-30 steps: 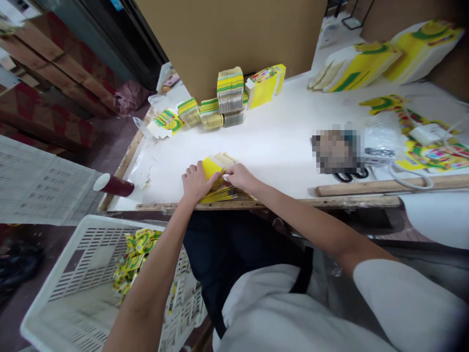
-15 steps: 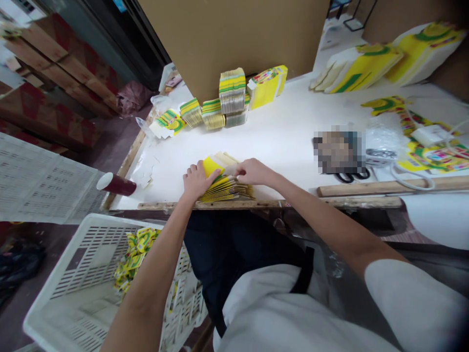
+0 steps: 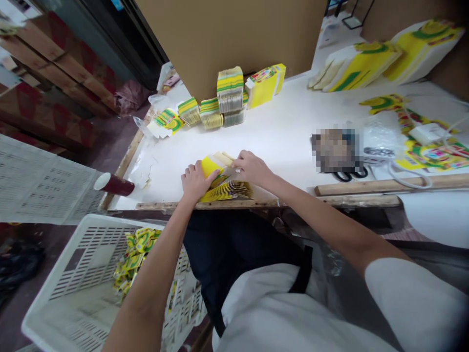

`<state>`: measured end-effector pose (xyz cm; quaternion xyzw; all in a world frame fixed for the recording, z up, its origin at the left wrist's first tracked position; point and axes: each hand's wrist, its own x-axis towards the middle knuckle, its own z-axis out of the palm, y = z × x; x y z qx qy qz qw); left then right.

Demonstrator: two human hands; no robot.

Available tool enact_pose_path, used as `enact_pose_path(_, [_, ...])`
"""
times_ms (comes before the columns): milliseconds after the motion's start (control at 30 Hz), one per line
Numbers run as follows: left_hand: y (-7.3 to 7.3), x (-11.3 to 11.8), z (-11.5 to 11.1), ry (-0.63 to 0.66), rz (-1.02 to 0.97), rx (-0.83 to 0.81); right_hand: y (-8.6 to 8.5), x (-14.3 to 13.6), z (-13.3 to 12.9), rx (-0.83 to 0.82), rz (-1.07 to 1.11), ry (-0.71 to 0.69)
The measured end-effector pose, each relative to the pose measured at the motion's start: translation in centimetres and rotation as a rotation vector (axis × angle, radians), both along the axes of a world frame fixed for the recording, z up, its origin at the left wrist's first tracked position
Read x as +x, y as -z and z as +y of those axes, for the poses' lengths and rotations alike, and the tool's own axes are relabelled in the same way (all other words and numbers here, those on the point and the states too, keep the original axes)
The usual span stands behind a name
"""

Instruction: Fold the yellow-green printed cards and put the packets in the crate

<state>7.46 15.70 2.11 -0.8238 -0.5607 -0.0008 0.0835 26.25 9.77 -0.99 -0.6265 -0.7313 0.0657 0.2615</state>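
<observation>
The stack of thin yellow, green and white printed paper pieces [image 3: 227, 190] lay on the white table top, near its wooden front edge. I saw its lower pieces spread out like a fan, with many thin edges showing. The top pieces sat at a slant, with a bright yellow side and pale flaps pointing away from the front edge.

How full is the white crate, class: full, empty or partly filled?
Partly filled: yellow-and-green packaging pieces lie heaped in the white crate, while some of its bottom shows bare; the left forearm hides part.
</observation>
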Motion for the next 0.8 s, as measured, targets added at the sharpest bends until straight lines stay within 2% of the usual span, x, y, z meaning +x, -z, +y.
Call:
enact_pose_path(200, [0.0,0.0,0.0,-0.008,0.005,-0.007,-0.7,-0.8,0.5,-0.026,-0.073,0.002])
enact_pose_path(433, [0.2,-0.1,0.0,0.019,0.008,0.008,-1.1,-2.9,1.8,-0.096,-0.034,0.126])
enact_pose_path(667, [0.3,0.0,-0.1,0.011,0.007,0.016,-0.9,-3.7,2.1,-0.228,0.094,0.213])
enact_pose_path(800, [0.3,0.0,0.0,0.028,-0.007,0.029,-1.4,-4.5,1.7,-0.354,0.235,0.190])
